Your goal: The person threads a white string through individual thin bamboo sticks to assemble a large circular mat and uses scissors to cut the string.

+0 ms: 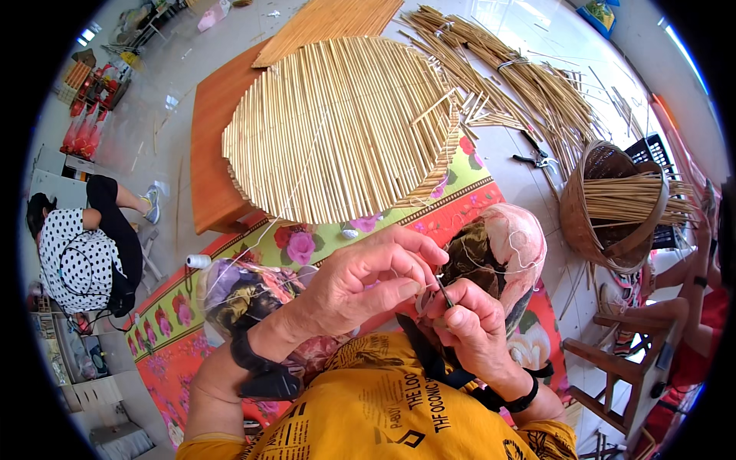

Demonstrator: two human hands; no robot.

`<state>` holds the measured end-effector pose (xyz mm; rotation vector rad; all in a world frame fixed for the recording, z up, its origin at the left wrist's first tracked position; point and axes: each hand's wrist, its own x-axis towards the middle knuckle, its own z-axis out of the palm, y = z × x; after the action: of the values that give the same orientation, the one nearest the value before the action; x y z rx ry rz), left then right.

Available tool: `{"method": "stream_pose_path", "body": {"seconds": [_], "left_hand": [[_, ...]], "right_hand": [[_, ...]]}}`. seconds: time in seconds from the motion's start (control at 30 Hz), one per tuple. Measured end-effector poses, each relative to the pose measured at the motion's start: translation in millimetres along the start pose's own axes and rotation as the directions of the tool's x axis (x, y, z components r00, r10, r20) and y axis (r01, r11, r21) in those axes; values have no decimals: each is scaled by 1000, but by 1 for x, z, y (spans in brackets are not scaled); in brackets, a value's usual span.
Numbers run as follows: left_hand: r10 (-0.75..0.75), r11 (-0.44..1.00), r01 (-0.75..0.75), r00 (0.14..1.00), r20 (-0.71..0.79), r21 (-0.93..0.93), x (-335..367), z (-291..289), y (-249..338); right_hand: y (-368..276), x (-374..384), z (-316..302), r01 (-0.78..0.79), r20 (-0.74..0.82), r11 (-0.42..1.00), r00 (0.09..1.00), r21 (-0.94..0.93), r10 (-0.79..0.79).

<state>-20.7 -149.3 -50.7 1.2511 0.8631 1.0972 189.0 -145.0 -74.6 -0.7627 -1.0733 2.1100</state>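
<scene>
Head view looked down on two hands held close to the person's chest, so the tiny work was near the eyes. The right hand (469, 326) pinched a thin dark needle (444, 291) between thumb and finger, point up. The left hand (366, 276) curled round with its fingertips pinched together beside the needle; it seemed to hold the white thread (295, 180), though the thread was too fine to be sure. That thread ran up to a big round mat of pale sticks (337, 126), which lay flat with one side on the brown wooden table (208, 146) and its near edge on the flowered cloth (192, 307). A white spool (198, 261) sat at the cloth's left edge. A woven basket (609, 203) held more sticks on the right, within reach. Small pliers (537, 157) lay on the floor near it.
</scene>
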Motion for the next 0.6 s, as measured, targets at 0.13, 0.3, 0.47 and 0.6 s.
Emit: {"method": "stream_pose_path", "body": {"seconds": [0.13, 0.3, 0.47, 0.6], "left_hand": [[12, 1000, -13, 1000, 22, 26, 4, 0, 6], [65, 992, -68, 997, 33, 105, 8, 5, 8], [-8, 999, 7, 1000, -2, -32, 4, 6, 8], [-8, 1000, 8, 1000, -8, -27, 3, 6, 7]], "right_hand": [[-7, -6, 0, 22, -33, 999, 999, -39, -23], [-13, -5, 1, 1, -15, 999, 1000, 33, 0], [-6, -5, -2, -12, 89, 990, 996, 139, 0], [-6, -3, 0, -20, 73, 990, 997, 137, 10]]}}
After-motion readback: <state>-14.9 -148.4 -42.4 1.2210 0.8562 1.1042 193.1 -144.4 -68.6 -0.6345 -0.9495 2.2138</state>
